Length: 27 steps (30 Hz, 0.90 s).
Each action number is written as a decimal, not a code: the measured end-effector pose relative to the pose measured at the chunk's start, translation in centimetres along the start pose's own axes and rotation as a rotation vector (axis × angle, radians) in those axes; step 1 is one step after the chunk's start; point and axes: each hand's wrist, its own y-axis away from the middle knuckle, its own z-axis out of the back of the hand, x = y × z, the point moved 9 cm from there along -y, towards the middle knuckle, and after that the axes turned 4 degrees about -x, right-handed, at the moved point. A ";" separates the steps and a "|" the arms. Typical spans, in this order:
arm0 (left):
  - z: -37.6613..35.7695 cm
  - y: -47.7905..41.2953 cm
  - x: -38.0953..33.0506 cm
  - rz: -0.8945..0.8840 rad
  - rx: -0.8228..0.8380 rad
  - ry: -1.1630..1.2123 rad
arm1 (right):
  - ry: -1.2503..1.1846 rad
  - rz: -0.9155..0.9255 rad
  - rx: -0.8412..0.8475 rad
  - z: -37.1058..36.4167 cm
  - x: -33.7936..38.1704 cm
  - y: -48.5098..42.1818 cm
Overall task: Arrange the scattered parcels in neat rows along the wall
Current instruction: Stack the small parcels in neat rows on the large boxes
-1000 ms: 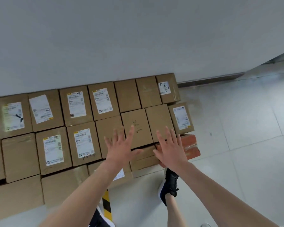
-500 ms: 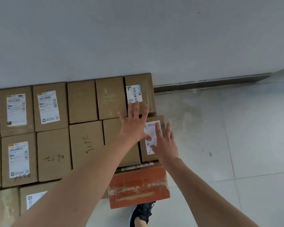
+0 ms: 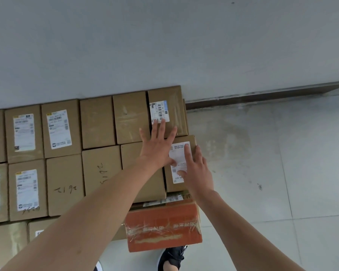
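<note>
Brown cardboard parcels stand in tight rows against the grey wall [image 3: 164,45]. At the right end of the back row sits a parcel with a barcode label [image 3: 174,110]. In front of it stands a labelled parcel [image 3: 192,141]. My left hand [image 3: 157,147] lies flat with spread fingers across both these parcels. My right hand [image 3: 197,169] rests flat on the labelled parcel's white label. An orange taped parcel [image 3: 162,225] sits at the right end of the front row, below my hands. Neither hand grips anything.
Grey tiled floor [image 3: 272,173] stretches to the right of the rows. A dark skirting strip [image 3: 262,94] runs along the wall's foot. My black shoe [image 3: 174,257] stands just in front of the orange parcel.
The view has swung right and closer to the row ends. Both hands have reached forward from above the front rows onto the two rightmost parcels and settled there.
</note>
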 end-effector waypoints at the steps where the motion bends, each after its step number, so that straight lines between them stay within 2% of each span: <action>1: 0.0 0.3 -0.2 -0.002 -0.002 0.007 | -0.004 0.010 0.009 0.2 -0.2 0.2; 5: -0.5 3.4 -0.9 0.015 0.006 0.135 | 0.008 0.013 0.047 0.8 -1.2 1.7; 10: -4.7 12.5 -3.9 -0.043 0.087 0.216 | 0.184 0.157 0.127 -0.8 -0.7 7.1; 15: -7.2 18.8 -3.4 0.022 0.192 0.201 | 0.209 0.106 0.077 -0.2 -0.5 11.4; 19: -4.1 21.4 -1.1 0.037 0.156 0.177 | 0.229 0.129 0.052 1.7 1.7 14.7; 27: 8.8 30.0 3.7 0.040 0.005 0.161 | 0.203 0.080 -0.046 9.1 12.1 23.8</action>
